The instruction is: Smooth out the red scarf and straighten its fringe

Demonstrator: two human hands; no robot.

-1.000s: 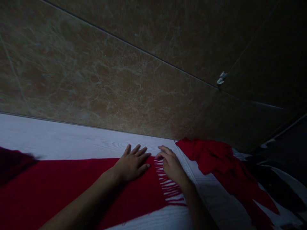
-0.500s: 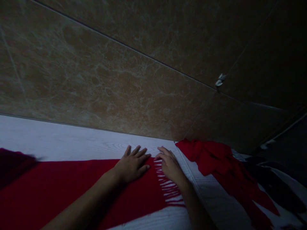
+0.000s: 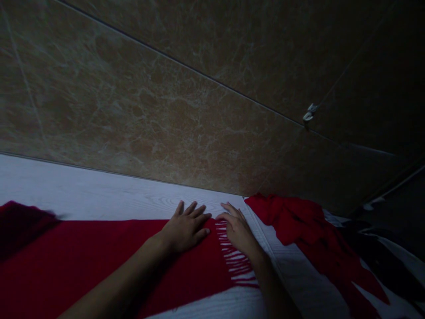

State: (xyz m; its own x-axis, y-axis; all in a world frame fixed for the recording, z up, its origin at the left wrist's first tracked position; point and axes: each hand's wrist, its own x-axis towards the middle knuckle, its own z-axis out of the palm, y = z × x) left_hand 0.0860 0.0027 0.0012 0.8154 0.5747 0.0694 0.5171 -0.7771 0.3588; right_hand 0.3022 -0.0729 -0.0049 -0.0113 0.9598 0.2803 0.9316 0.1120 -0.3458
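Observation:
A red scarf lies stretched flat across a white wood-grain surface, its fringe spread at the right end. My left hand rests palm down on the scarf's far edge close to the fringe, fingers apart and reaching onto the white surface. At the fringe's far corner, my right hand has its index finger and thumb side near the scarf's corner. Its fingers are partly bent but apart, and I see nothing held in them. The right forearm passes over part of the fringe.
Crumpled red cloth lies to the right, with dark cloth beyond it. A bunched dark red fabric sits at the left. Behind the surface rises a brown marbled tile wall with a small white fitting.
The view has shifted slightly, so everything appears a little farther right. Both hands keep nearly the same pose and place on the scarf.

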